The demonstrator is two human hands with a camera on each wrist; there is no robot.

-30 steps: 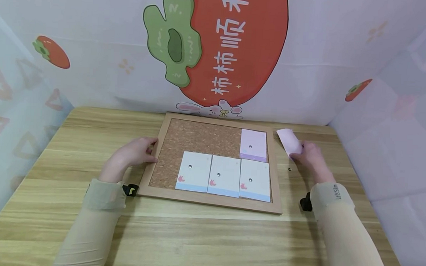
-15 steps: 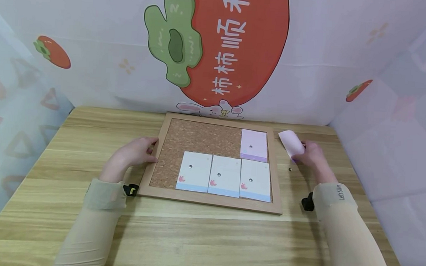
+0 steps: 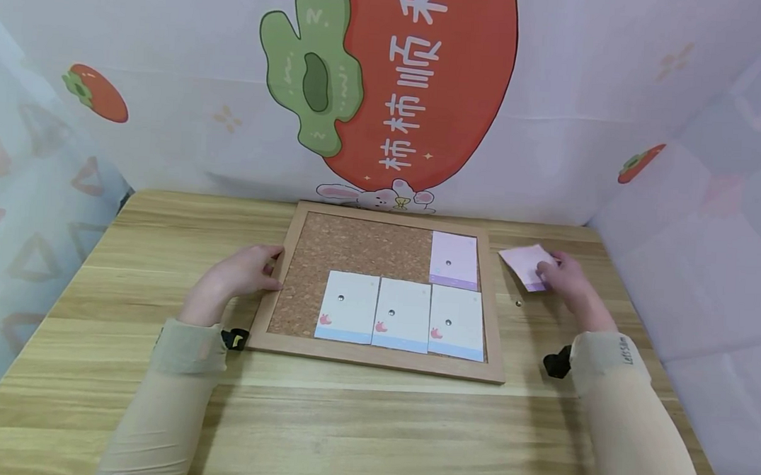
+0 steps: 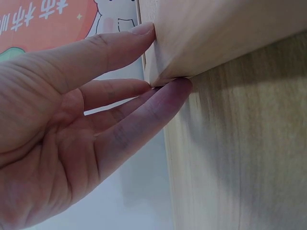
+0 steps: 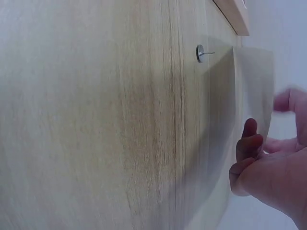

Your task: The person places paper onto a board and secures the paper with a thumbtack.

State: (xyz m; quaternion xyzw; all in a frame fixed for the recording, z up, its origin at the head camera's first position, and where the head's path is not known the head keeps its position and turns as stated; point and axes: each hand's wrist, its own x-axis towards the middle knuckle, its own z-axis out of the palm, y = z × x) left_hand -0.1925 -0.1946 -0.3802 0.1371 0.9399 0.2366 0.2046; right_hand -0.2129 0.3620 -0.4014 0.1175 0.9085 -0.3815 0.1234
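My left hand (image 3: 244, 270) rests at the left side of a wood-framed corkboard (image 3: 355, 243). Its fairly straight thumb and fingers (image 4: 168, 98) touch the outer edge of the frame. Right of the board, my right hand (image 3: 566, 277) pinches a pale purple note sheet (image 3: 524, 264), with a darker purple strip along one edge. The sheet bends slightly and is raised over the table in the right wrist view. Below it a silver thumbtack (image 5: 199, 53) lies on the tabletop, its pin sideways. On the cork, another purple note sheet (image 3: 454, 251) is held by a tack at the upper right.
Along the lower part of the cork run three white note sheets with blue bottom strips, the middle one (image 3: 402, 330) among them, each with a silver tack. The board lies on a wooden table (image 3: 372, 428). Behind it hangs a printed cloth (image 3: 206, 145).
My right hand has shifted slightly right and turned the purple sheet, so its face and darker strip now show. My left hand and the board have stayed put.
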